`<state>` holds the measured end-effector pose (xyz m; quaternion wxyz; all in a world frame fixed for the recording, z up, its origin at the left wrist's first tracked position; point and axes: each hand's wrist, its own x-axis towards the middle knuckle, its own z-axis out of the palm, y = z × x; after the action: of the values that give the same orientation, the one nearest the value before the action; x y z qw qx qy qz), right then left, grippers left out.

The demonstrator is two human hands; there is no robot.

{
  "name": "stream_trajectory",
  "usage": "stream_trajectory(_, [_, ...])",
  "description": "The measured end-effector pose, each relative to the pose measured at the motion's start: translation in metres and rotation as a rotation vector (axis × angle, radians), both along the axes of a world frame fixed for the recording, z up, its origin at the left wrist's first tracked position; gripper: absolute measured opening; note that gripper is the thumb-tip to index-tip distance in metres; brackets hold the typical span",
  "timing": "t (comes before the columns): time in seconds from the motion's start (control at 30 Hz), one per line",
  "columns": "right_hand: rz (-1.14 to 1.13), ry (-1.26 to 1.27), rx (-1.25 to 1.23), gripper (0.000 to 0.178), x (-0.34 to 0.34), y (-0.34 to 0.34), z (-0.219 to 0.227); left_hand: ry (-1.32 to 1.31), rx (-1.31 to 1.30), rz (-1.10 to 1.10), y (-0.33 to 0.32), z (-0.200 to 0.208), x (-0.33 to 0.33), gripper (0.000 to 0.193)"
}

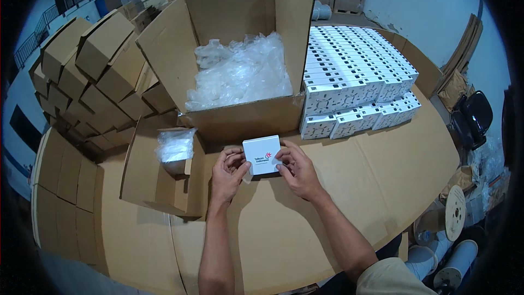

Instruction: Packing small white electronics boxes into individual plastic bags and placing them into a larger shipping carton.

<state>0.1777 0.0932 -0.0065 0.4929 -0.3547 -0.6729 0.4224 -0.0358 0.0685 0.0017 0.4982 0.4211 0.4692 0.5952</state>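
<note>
Between my two hands is a small white square box (pixel 261 163) with a red mark and dark print on its face. My left hand (pixel 228 173) grips its left side, fingers curled behind and thumb at the lower left corner. On the right side, my right hand (pixel 297 170) pinches the edge with thumb and fingers. The white box is held above the cardboard-covered table (pixel 349 186). Left of my left hand stands an open cardboard box (pixel 146 172) with a clear plastic-wrapped item (pixel 176 145) at its top.
A large open carton (pixel 240 123) full of clear plastic bags (pixel 243 71) stands ahead. White patterned boxes (pixel 349 98) are stacked to its right. Brown cartons (pixel 90 84) pile up at the left. A black chair (pixel 472 117) and cable spools (pixel 454 213) are beyond the right edge.
</note>
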Motion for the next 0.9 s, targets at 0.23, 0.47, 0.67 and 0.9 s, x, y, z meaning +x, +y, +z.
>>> stream_trajectory(0.23, [-0.024,-0.108,-0.158,0.041,-0.001,0.002,0.011,0.129,0.034,-0.043,-0.001,-0.005,-0.004,0.045])
stream_trajectory(0.47, [0.062,-0.137,-0.158,0.043,0.006,0.005,0.01,0.222,0.019,-0.149,-0.003,0.0,-0.014,0.038])
stream_trajectory(0.67, [0.056,-0.138,-0.199,0.042,0.006,0.004,0.011,0.313,0.023,-0.143,-0.002,-0.003,-0.015,0.036])
stream_trajectory(0.9, [0.055,-0.174,-0.191,0.045,0.007,0.006,0.009,0.32,0.004,-0.156,-0.001,-0.001,-0.016,0.041])
